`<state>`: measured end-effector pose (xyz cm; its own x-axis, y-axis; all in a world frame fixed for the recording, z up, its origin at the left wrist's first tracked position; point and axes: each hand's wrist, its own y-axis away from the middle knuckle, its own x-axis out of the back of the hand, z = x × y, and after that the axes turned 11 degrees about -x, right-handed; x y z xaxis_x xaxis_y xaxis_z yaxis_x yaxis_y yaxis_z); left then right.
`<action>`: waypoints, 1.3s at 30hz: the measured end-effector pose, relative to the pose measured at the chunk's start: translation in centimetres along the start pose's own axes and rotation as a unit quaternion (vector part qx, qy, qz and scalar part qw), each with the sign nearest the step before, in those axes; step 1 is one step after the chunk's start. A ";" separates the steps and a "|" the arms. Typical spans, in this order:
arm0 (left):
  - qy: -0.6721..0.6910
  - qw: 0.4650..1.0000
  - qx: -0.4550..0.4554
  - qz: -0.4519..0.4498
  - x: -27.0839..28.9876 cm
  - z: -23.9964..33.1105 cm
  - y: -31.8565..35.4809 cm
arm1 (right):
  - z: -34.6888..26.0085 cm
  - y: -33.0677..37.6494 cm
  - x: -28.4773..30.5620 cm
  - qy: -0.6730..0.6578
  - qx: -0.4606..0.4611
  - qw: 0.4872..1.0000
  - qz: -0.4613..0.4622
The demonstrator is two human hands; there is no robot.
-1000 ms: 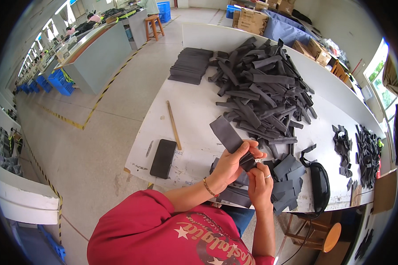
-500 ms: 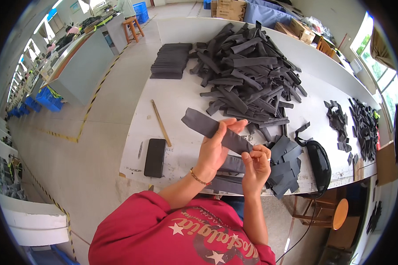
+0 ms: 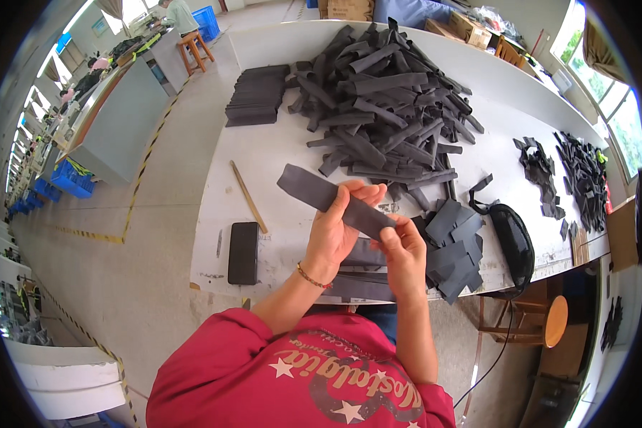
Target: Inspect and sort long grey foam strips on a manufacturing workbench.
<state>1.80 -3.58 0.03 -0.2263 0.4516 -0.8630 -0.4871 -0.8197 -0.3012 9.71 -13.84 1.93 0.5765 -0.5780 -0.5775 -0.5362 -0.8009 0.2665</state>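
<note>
A dark grey fabric strip (image 3: 308, 191) is stretched out between my hands above the table's near part. Around its middle my left hand (image 3: 335, 225) is closed, thumb on top and fingers behind. My right hand (image 3: 405, 255) pinches the strip's lower right end between thumb and fingers. Beneath my hands lie more dark strips (image 3: 360, 285) along the table's near edge. Flat dark grey fabric pieces (image 3: 453, 246) are spread beside my right hand. A large heap of dark fabric strips (image 3: 392, 107) covers the table's far middle.
A neat stack of dark strips (image 3: 257, 96) is left of the heap. A black phone (image 3: 243, 253) and a wooden stick (image 3: 248, 197) lie at left. On the right are a black mesh-like object (image 3: 512, 246) and dark scraps (image 3: 538, 178). A wooden stool (image 3: 555, 321) stands below.
The view has shifted slightly, so the table appears a little further up and left. Both hands keep hold of the strip; its right end now lies flatter under my right thumb.
</note>
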 end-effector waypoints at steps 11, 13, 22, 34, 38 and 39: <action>-0.248 0.952 0.052 0.172 2.3 3.8 3.5 | -1.0 2.4 5.1 0.219 -0.002 0.975 0.027; -0.340 0.922 0.068 0.172 2.8 4.3 6.4 | -0.6 4.1 7.1 0.245 -0.016 0.967 0.070; -0.751 0.636 -0.149 -0.094 4.7 3.7 12.2 | 5.6 7.1 13.2 0.376 -0.013 0.917 0.129; -0.770 0.609 -0.145 -0.126 5.1 3.6 12.2 | 7.1 5.9 13.0 0.460 0.003 0.864 0.204; -0.768 0.570 -0.159 -0.246 4.3 2.7 12.5 | 7.1 5.2 13.1 0.514 0.091 0.838 0.162; -0.762 0.564 -0.151 -0.281 4.5 2.3 12.6 | 7.0 5.0 13.0 0.518 0.084 0.837 0.153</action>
<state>-7.30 -11.06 -6.76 -0.6825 0.2599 0.6831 -0.7287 -0.3155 -0.6079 10.19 -24.25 -9.65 0.5755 -0.6469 0.5003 -0.7852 -0.6081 0.1171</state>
